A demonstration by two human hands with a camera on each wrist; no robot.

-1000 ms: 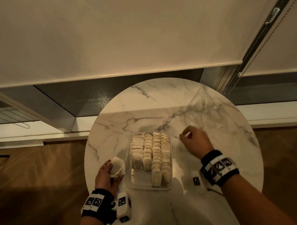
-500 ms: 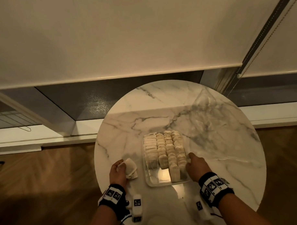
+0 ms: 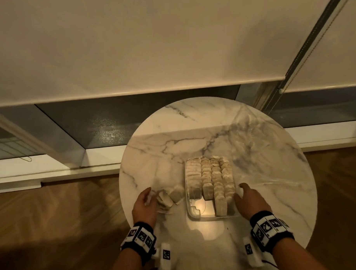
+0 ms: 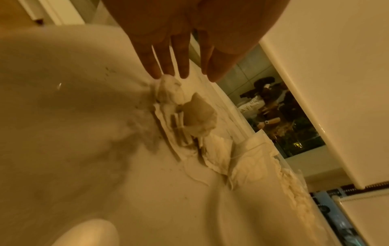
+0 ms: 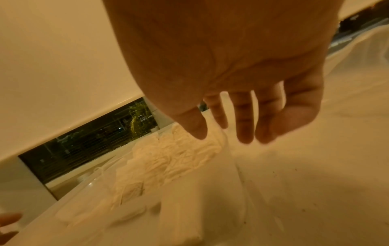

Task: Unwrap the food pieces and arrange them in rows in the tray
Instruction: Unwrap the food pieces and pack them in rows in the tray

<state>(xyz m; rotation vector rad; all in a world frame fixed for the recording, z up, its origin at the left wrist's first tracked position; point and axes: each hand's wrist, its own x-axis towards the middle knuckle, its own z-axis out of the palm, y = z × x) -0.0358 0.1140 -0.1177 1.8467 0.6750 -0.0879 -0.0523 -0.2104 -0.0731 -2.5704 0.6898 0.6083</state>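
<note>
A clear plastic tray [image 3: 196,216] stands on the round marble table [image 3: 163,151]. Several rows of pale food pieces [image 3: 211,178] stand in it, and its near-left corner is bare. A small pile of pale pieces [image 3: 171,196] lies on the table just left of the tray. My left hand [image 3: 145,200] is at the pile's left side. In the left wrist view its straight fingers [image 4: 179,66] touch the pile [image 4: 197,114]. My right hand [image 3: 243,195] hovers at the tray's right edge, fingers spread and holding nothing [image 5: 231,129], with the rows [image 5: 168,154] beyond it.
A sheet of crumpled clear plastic wrap [image 3: 260,152] lies on the table's right half. The table's near edge is close to both wrists, with wooden floor [image 3: 65,219] below. A window with a lowered blind [image 3: 149,45] is behind the table.
My left hand has set down on the table the pieces it held. My right hand has come back from the plastic wrap to the tray's right edge and opened.
</note>
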